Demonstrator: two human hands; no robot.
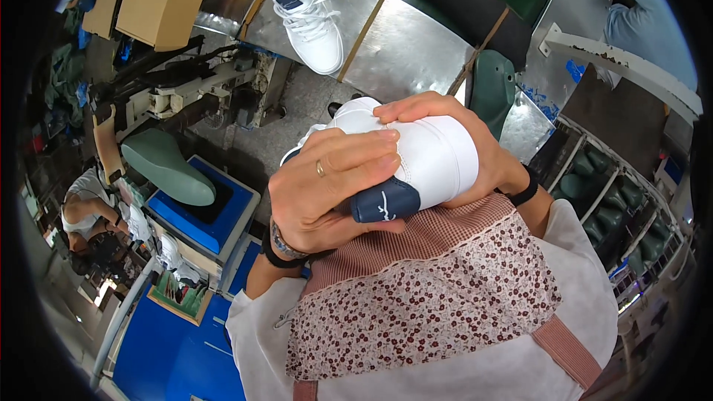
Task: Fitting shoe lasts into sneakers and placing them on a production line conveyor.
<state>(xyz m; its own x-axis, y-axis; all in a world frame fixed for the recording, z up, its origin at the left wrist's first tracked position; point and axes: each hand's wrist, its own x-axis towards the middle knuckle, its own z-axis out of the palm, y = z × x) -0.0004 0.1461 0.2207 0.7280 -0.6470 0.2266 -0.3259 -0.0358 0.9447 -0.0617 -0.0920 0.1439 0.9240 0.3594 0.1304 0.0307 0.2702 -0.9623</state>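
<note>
"How are your hands?"

"Both grasping. My left hand (327, 186) has its fingers laid across the shoe (438, 160) by the navy heel; my right hand (483, 145) wraps it from the other side."

"Where's the shoe?"

"Held up between my hands, in front of my apron (423, 304)."

"Anything around?"

"A second sneaker (312, 33) on the metal bench (369, 37) ahead, and a green last (167, 165) to my left."

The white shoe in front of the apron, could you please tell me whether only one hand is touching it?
No, the left hand and the right hand are both on the white shoe.
</note>
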